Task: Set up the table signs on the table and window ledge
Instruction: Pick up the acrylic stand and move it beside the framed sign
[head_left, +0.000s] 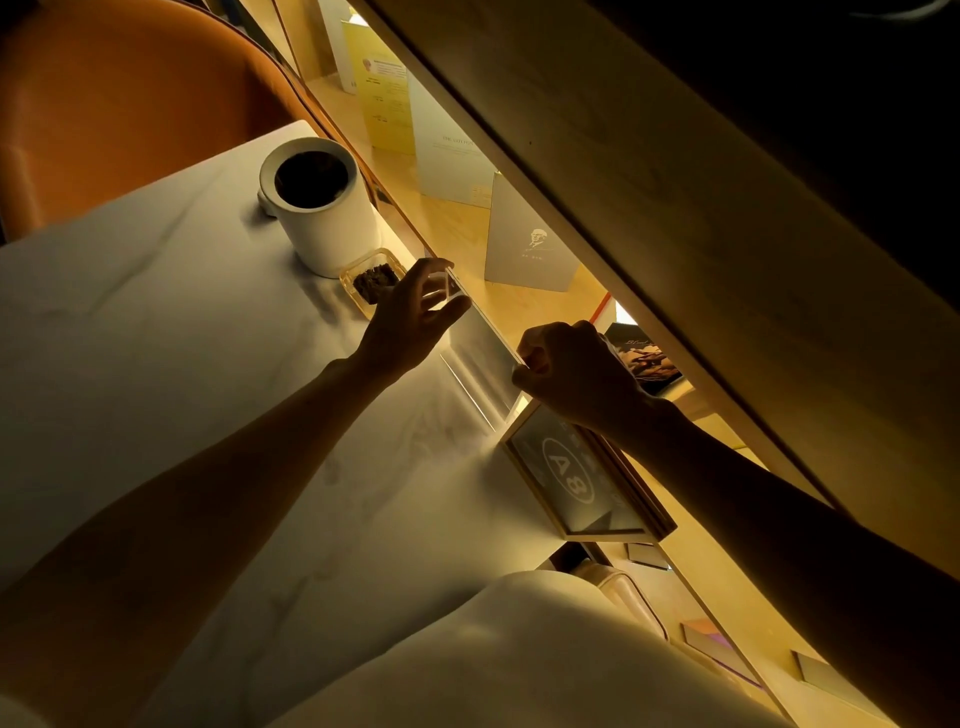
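Note:
A clear acrylic sign holder (480, 345) stands upright at the far edge of the white marble table (156, 322), beside the window ledge (467, 228). My left hand (410, 317) grips its left top corner with thumb and fingers. My right hand (576, 371) pinches its right top edge. Just to the right stands a wood-framed sign marked A8 (571, 480), leaning at the table's edge under my right forearm. On the lit ledge stand a grey card with a portrait (530, 249), a white card (447, 150) and a yellow card (384, 98).
A white cylindrical container (322, 208) and a small clear tray with dark pieces (371, 280) sit on the table left of my left hand. A dark booklet (644, 358) lies on the ledge. An orange chair (119, 104) is at far left, a cream cushion (519, 649) near me.

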